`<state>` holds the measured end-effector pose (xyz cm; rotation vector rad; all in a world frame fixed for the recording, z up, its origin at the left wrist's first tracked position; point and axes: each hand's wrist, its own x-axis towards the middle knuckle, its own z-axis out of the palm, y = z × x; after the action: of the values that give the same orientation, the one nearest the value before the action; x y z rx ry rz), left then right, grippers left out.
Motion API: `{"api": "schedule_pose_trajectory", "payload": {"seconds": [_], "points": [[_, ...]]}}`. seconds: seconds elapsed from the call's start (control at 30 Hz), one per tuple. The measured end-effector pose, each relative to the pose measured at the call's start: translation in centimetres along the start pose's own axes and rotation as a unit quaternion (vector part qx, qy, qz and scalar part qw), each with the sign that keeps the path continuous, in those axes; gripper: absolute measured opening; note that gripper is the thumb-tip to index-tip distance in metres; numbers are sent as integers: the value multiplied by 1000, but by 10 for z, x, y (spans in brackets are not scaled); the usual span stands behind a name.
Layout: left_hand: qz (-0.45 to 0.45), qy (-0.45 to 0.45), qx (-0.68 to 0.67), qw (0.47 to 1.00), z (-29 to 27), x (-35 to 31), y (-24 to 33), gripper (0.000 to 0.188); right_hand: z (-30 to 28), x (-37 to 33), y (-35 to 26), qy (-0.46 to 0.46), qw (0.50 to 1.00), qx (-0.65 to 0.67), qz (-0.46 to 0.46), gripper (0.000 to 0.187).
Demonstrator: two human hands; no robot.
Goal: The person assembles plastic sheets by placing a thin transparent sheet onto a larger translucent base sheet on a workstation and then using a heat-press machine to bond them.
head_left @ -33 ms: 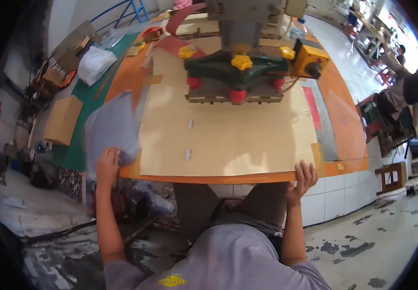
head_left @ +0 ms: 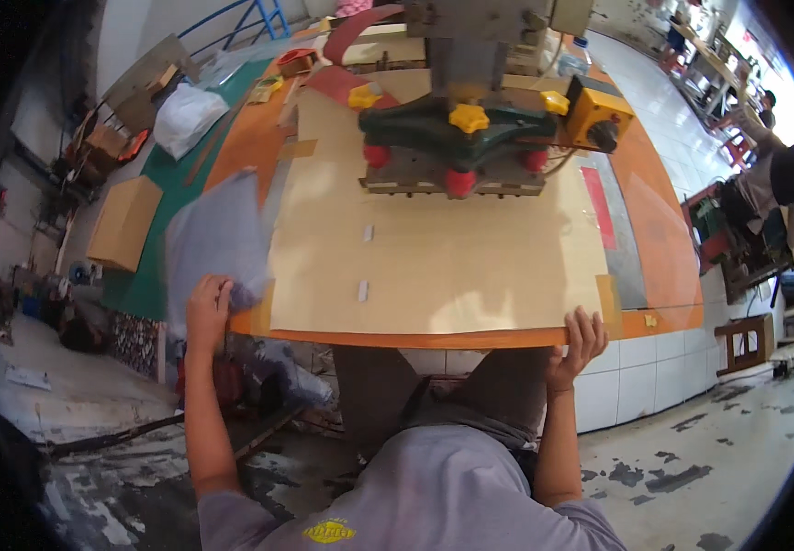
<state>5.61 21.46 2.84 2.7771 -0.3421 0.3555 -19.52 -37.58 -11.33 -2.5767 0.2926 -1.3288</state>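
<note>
At the front left corner of the work table, my left hand (head_left: 208,309) is closed with bent fingers at the lower edge of a greyish clear plastic sheet (head_left: 213,234). The sheet lies over the table's left side. My right hand (head_left: 580,347) rests at the front right corner, fingers apart over the table's orange front edge (head_left: 470,341), thumb lower down. Between the hands lies a wide tan board (head_left: 470,275) with two small pale pieces (head_left: 363,291) on it. Above its far part stands a dark green press head (head_left: 452,129) with yellow star knobs and red knobs.
A yellow control box (head_left: 590,115) is fixed beside the press. On the green surface at left are a cardboard box (head_left: 125,223) and a white plastic bag (head_left: 188,121). A red strip (head_left: 598,208) lies right of the board. Farther right stands a cluttered bench (head_left: 746,220).
The whole view has shifted slightly to the right. Both hands keep their places at the table's front corners, and nothing has been taken or let go.
</note>
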Motion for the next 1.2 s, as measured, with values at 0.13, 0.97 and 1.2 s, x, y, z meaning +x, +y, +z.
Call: {"api": "schedule_pose_trajectory", "payload": {"seconds": [0.13, 0.97, 1.2], "points": [[-72, -10, -163, 984, 4, 8, -52, 26, 7, 1, -1, 3, 1000, 0, 0, 61], [8, 14, -161, 987, -138, -4, 102, 12, -25, 26, -47, -23, 995, 87, 41, 66], [298, -112, -146, 937, -156, -38, 225, 27, -67, 88, -197, -240, 810, 534, -39, 84]]}}
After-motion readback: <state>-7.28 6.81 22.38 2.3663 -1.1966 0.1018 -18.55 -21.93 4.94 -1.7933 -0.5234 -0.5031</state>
